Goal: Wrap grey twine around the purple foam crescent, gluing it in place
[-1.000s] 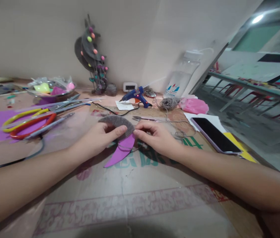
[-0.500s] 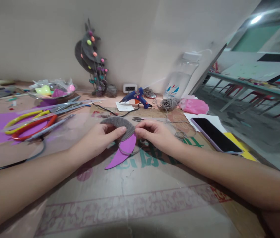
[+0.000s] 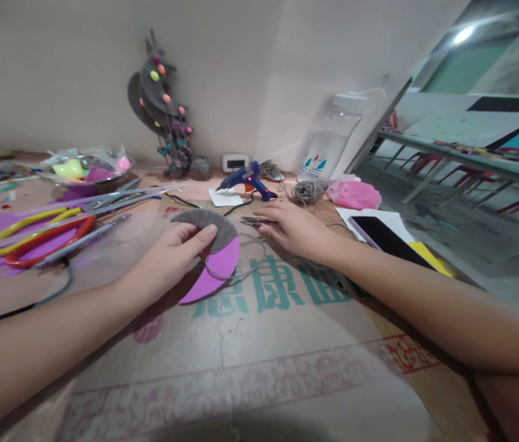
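Observation:
My left hand (image 3: 172, 253) pinches a crescent-shaped piece (image 3: 216, 245), purple foam at its lower end and wound with grey string at the top, thumb pressed on the grey part. A loop of grey string (image 3: 245, 267) trails from it onto the cardboard. My right hand (image 3: 289, 226) has left the piece and lies farther back, fingers closing on small metal snips (image 3: 254, 220) lying on the table.
Long red and yellow scissors (image 3: 43, 228) and purple foam lie left. A blue glue gun (image 3: 245, 179), a string ball (image 3: 306, 191), a pink bag, a phone (image 3: 386, 236) and a bottle sit behind and right. A finished grey ornament (image 3: 161, 110) leans on the wall.
My right hand let go of the crescent and reached back to the snips. The left hand kept the crescent, which has turned so more purple shows.

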Available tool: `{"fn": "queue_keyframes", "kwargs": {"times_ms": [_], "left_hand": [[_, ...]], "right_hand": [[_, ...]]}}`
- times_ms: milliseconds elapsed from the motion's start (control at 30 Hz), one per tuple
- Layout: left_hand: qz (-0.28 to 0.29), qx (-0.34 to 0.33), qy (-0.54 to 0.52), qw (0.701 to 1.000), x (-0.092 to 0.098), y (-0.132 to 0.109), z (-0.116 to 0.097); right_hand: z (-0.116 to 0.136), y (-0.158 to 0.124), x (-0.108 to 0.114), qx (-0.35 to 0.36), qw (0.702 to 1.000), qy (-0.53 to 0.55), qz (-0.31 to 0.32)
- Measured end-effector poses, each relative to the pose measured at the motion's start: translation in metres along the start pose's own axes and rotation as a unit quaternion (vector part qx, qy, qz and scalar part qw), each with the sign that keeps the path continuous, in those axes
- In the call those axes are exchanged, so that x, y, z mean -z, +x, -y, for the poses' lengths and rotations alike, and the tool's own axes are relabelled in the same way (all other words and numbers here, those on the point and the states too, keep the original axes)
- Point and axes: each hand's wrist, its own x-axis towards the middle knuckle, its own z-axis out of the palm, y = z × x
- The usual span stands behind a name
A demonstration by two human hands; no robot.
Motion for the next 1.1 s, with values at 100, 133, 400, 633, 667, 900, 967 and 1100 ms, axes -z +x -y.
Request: {"fn": "queue_keyframes", "kwargs": {"times_ms": [100,133,400,633,667,900,967,1100], "left_hand": [[-0.003,-0.004,0.006,1.000,-0.001,-0.001,-0.001],[-0.004,-0.007,0.009,1.000,-0.001,-0.001,-0.001],[0.013,-0.018,0.024,0.999,0.000,0.002,0.002],[0.014,-0.017,0.036,0.999,0.002,0.002,0.000],[0.012,-0.018,0.035,0.999,0.002,0.002,0.000],[0.001,-0.028,0.041,0.999,0.001,0.001,0.000],[-0.003,-0.028,0.037,0.999,0.000,0.000,-0.001],[-0.001,-0.016,0.027,1.000,-0.001,-0.001,-0.004]], "right_hand": [[-0.011,0.000,-0.011,0.009,0.995,-0.097,0.027],[-0.013,0.000,-0.011,-0.001,0.993,-0.113,0.034],[-0.008,0.005,0.010,-0.100,0.990,-0.062,0.074],[-0.022,0.008,0.009,-0.122,0.940,0.258,-0.186],[-0.021,0.008,0.010,-0.122,0.931,0.284,-0.191],[0.005,0.005,0.023,-0.142,0.926,0.286,-0.199],[0.010,0.003,0.025,-0.133,0.928,0.285,-0.200],[0.017,-0.002,0.026,-0.093,0.925,0.292,-0.226]]}}
